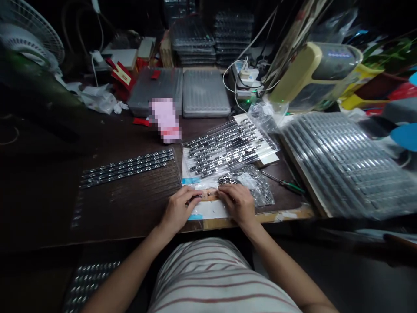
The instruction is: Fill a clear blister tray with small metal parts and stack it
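My left hand (177, 206) is closed in a pinch at the left end of a small orange-brown block (210, 198). A small dark piece shows at its fingertips, too small to name. Across from it, my right hand (240, 204) has its fingers bent and pressed together at the block's right end; what they hold is hidden. Tiny shiny bits lie on the block between the hands. Beneath is a white sheet (213, 211) with blue tape. Just behind the right hand sit a heap of small metal parts (227, 179) and a clear bag (263, 189) of similar parts.
A clear tray (228, 150) holds rows of dark rods with metal fittings. Several similar rods (127, 167) lie in a tray at left. A green-handled screwdriver (293, 187) lies right, beside stacked clear trays (345, 165). A fan (31, 39) stands far left.
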Demonstrator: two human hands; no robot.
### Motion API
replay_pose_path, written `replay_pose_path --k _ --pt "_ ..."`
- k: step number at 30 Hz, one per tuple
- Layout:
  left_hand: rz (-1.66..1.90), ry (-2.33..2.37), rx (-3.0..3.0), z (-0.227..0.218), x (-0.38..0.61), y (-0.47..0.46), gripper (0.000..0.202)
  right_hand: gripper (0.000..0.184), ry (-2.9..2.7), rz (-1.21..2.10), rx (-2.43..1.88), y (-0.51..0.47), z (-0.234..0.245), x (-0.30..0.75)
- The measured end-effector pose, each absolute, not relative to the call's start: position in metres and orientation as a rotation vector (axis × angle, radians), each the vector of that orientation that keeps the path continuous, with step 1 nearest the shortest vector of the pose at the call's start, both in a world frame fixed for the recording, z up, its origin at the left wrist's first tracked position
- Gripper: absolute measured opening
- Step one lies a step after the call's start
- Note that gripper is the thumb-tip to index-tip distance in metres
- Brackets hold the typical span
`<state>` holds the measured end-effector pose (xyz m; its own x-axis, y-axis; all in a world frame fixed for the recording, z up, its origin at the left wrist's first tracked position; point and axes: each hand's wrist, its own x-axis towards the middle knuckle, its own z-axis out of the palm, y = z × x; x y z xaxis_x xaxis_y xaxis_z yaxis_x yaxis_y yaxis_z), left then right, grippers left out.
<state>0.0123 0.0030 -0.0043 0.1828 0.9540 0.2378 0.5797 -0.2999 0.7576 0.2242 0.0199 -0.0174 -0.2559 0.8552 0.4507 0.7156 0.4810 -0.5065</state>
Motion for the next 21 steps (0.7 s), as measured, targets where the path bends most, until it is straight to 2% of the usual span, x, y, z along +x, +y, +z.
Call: replay_pose_path --k 21 --pt "0.885 1.51 2.237 -0.012 0.039 0.012 0.012 0.01 -1.934 0.332 -1.288 0.023 -0.016 0.234"
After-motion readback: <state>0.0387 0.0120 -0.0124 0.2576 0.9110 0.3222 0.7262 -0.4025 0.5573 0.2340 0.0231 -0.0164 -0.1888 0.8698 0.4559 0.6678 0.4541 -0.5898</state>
